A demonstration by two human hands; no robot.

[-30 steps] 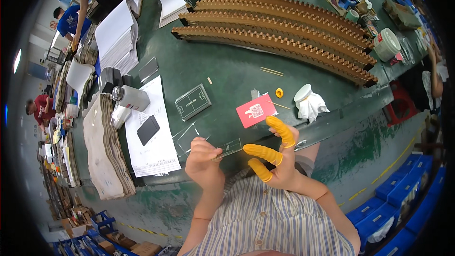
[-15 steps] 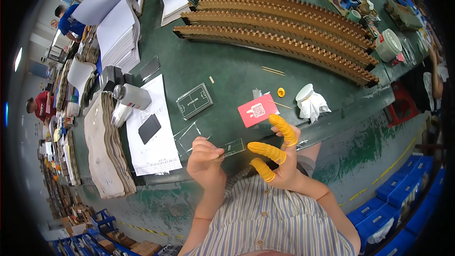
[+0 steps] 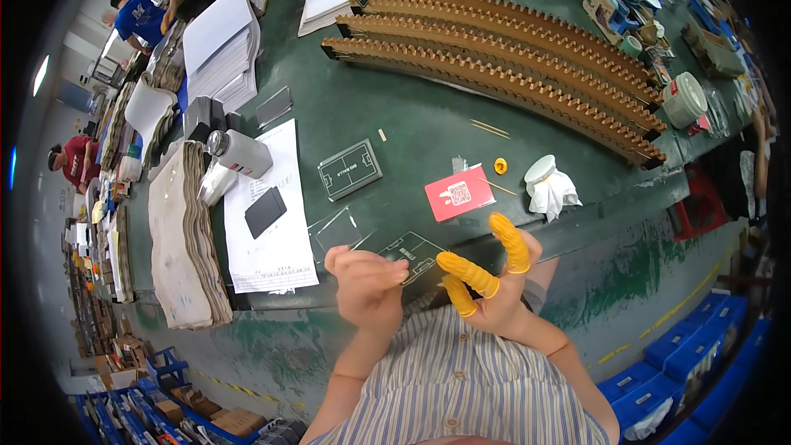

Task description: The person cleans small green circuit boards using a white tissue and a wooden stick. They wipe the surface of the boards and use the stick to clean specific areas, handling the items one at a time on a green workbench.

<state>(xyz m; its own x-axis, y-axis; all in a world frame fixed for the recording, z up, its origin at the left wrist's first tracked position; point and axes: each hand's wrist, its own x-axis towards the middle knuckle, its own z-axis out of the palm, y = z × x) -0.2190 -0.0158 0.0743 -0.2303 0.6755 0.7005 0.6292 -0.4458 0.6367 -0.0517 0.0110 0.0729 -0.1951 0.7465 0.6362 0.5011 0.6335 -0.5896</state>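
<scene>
My left hand (image 3: 367, 287) pinches a thin transparent plate (image 3: 414, 252) printed with white lines, at its left end. My right hand (image 3: 498, 292) wears yellow finger cots; its forefinger and thumb meet the plate's right end, while another finger is raised. The plate is tilted above the table's near edge. Beyond it lie a clear film or sheet (image 3: 336, 229) and a dark stack of line-printed plates (image 3: 351, 170). A red card (image 3: 458, 194) lies past my right hand, near a small yellow rolled finger cot (image 3: 501, 166) and a white-cloth-covered pot (image 3: 550, 188).
Long brown slotted racks (image 3: 494, 78) span the far side of the green table (image 3: 420, 128). On the left are a printed paper sheet (image 3: 272, 259) with a black plate (image 3: 265, 213), a grey-white bottle (image 3: 241, 154) and a worn paper stack (image 3: 177, 239). People work at the far left.
The plate has turned to show more of its printed face, and its right end now meets my right fingers. The whole view has shifted slightly.
</scene>
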